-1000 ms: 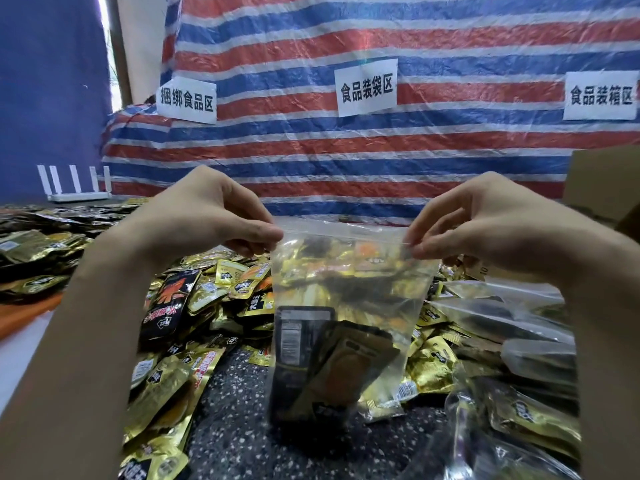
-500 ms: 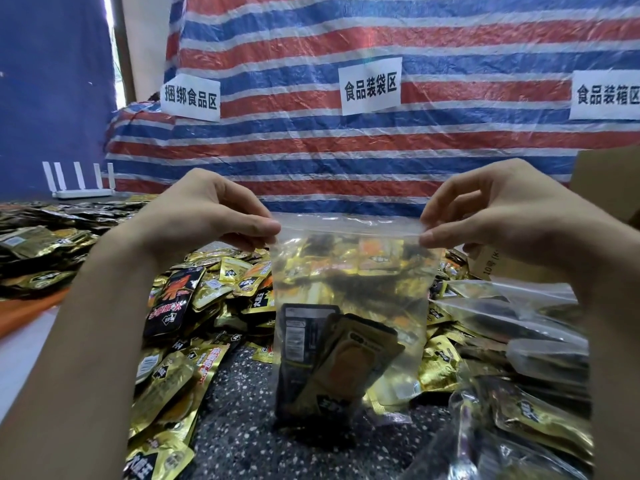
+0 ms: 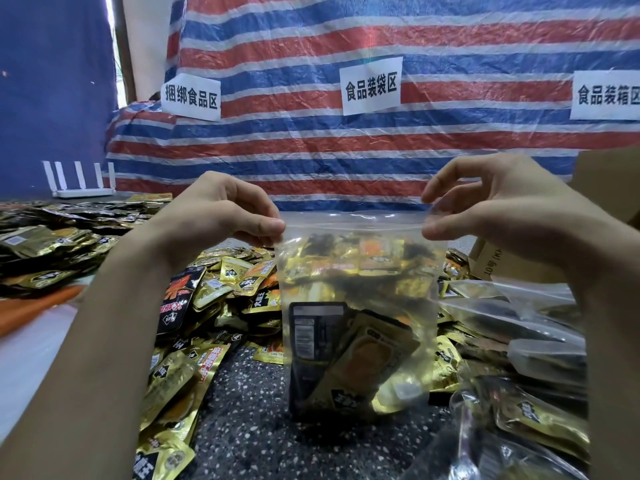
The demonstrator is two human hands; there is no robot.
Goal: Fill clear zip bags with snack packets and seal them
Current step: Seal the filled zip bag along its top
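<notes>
Loose snack packets (image 3: 211, 299) lie heaped on the speckled surface (image 3: 242, 431) at the left, within easy reach for filling. Above them the left hand (image 3: 221, 216) pinches the top left corner of the clear zip bag (image 3: 360, 271). The bag hangs upright with its bottom on the surface, so the packets inside (image 3: 349, 358) settle low and clear of the zip strip. The right hand (image 3: 502, 209) holds the opposite corner between thumb and arched fingers, more loosely, keeping the strip taut, I'd guess for sealing. Filled bags (image 3: 519, 306) lie to the right.

Centre of worktop (image 3: 249, 427): zip bag (image 3: 360, 265), snack packets (image 3: 356, 362) in it; left, loose packets (image 3: 194, 358) heaped; right edge, filled bags (image 3: 512, 306).
</notes>
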